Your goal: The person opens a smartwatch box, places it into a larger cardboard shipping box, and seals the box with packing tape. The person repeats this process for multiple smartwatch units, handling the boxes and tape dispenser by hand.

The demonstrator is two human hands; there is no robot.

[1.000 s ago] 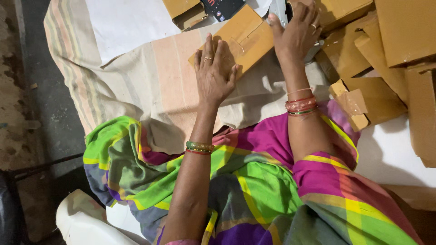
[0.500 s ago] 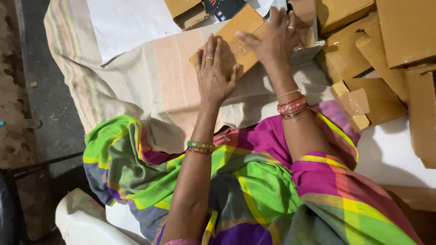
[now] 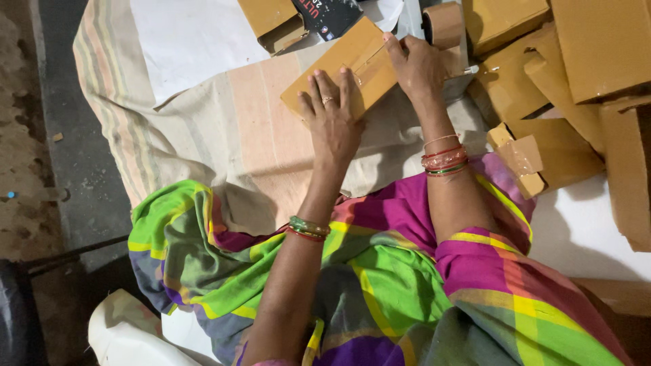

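While a person sits on the floor in a bright green, pink and purple garment, both bare hands rest on a flat brown cardboard box (image 3: 352, 64) lying tilted on a pale striped cloth (image 3: 224, 135). Left hand (image 3: 332, 122) lies palm down with fingers spread wide over the box's near end, pressing it flat, a ring on one finger and green bangles at the wrist. Right hand (image 3: 417, 64) presses on the box's far right edge, fingers loosely curled, holding nothing that can be made out; red bangles circle that wrist. A roll of brown tape (image 3: 444, 24) stands just beyond the right hand. To the right, stacked cardboard boxes (image 3: 583, 74) crowd close, leaving little room on that side. To the left, the cloth runs open to its striped edge, then bare grey floor (image 3: 74, 169). Another small brown box (image 3: 274, 20) sits near the top edge.
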